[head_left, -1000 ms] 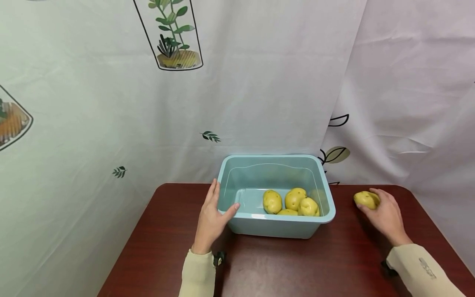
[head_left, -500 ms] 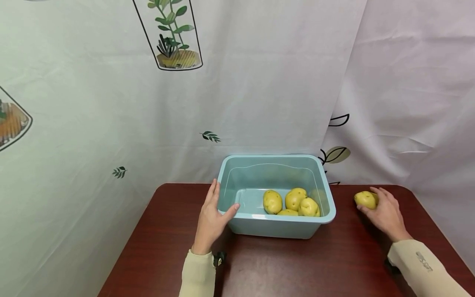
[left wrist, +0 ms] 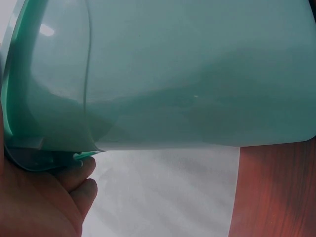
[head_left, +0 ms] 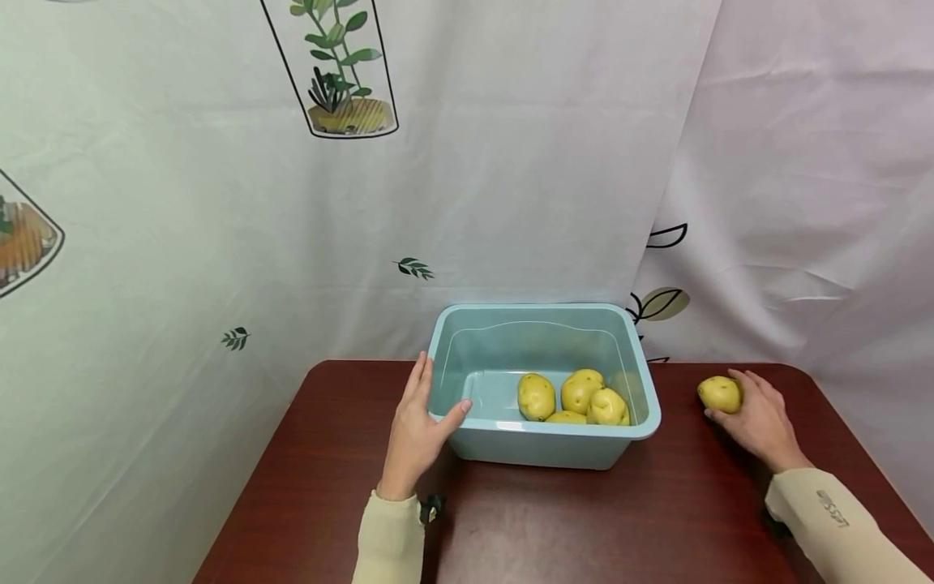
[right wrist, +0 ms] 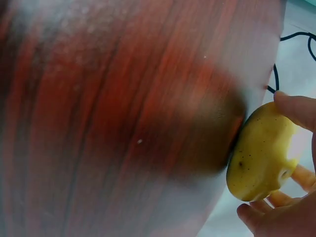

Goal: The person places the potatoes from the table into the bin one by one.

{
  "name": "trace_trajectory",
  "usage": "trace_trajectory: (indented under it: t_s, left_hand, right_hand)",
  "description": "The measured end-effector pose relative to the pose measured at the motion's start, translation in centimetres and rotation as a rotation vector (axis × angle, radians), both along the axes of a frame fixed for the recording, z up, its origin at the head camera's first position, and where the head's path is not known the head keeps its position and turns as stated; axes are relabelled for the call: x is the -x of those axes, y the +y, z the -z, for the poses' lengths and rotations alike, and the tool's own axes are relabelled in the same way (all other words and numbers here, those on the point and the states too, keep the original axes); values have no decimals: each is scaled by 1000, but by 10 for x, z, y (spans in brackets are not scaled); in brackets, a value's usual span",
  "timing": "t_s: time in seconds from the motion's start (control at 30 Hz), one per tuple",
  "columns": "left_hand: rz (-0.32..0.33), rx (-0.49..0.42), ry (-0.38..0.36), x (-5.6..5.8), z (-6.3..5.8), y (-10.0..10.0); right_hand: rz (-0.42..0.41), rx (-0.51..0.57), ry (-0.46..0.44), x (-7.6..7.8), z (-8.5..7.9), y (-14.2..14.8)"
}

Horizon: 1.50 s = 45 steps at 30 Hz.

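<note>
A light blue plastic tub (head_left: 540,448) stands at the back of the table with several yellow potatoes (head_left: 536,397) in its right half. My left hand (head_left: 416,434) holds the tub's near left corner, the thumb over the rim and the fingers along the outer side. In the left wrist view, fingertips (left wrist: 85,192) curl under the rim's lip. To the right of the tub, my right hand (head_left: 762,418) grips one more potato (head_left: 718,394) between thumb and fingers. The right wrist view shows that potato (right wrist: 261,153) close by the tabletop, its far side hidden by the hand.
The dark red wooden table (head_left: 540,527) has rounded back corners. Behind it hangs a pale curtain (head_left: 525,178) with printed plants, close against the tub's back. A dark band (head_left: 430,508) is at the left wrist.
My right hand has shifted and turned very slightly around the potato, which stays in nearly the same place. The left hand and tub have not moved.
</note>
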<state>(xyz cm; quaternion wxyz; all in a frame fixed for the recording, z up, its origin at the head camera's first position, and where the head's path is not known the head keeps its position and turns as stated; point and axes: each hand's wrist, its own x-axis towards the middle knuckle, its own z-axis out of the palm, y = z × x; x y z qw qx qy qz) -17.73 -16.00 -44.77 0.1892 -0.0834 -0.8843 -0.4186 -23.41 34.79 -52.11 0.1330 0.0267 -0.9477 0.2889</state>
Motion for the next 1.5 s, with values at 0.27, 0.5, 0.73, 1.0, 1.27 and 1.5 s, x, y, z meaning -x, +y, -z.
trace_trajectory:
  t_s: [0.27,0.5,0.73,1.0,1.27,1.5]
  left_hand:
    - [0,0,-4,0,0,0]
    - [0,-1,-9,1,-1,0]
    - [-1,0,-7,1,0,0]
    - [1,-4,-8,1,-1,-1]
    - [-1,-2,-8,1,-2,-1]
    - [-2,-1,-14,0,-1,0]
  right_hand:
    - [-9,-6,-10,-1,3,3]
    - [-7,5,2,-3,7,6]
    - [-1,4,21,-3,9,6]
    - [5,-7,23,-5,11,8]
    - [-3,-13,40,-7,9,7]
    - [5,-17,29,-9,9,8]
